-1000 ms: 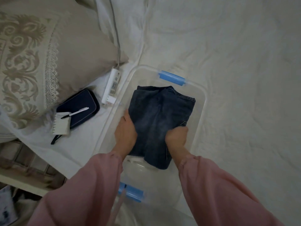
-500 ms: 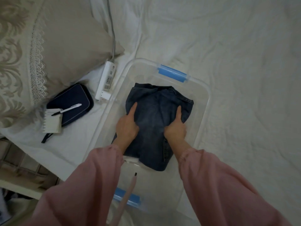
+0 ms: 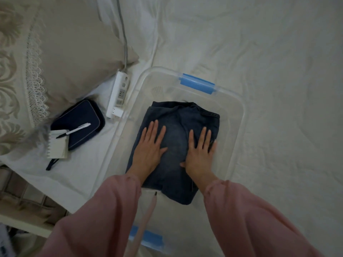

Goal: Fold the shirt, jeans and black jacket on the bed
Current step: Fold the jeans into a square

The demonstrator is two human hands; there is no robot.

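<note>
Folded dark blue jeans (image 3: pixel 176 115) lie inside a clear plastic storage box (image 3: pixel 239 112) with blue handles, which stands on the white bed. My left hand (image 3: pixel 150 147) lies flat on the left half of the jeans, fingers straight and spread. My right hand (image 3: pixel 199 151) presses flat on the right half in the same way. Both arms wear pink sleeves. No shirt or black jacket is in view.
A beige lace-trimmed pillow (image 3: pixel 55 49) fills the upper left. A white power strip (image 3: pixel 118 95) with its cable lies beside the box. A dark zip case (image 3: pixel 81 125) with a pen (image 3: pixel 76 127) and a small spiral notepad (image 3: pixel 57 145) sit near the bed's left edge. White sheet (image 3: pixel 278 71) spreads to the right.
My hands let go of the jeans' sides, came up on top and flattened out with fingers spread. The jeans now lie lower and flatter in the box.
</note>
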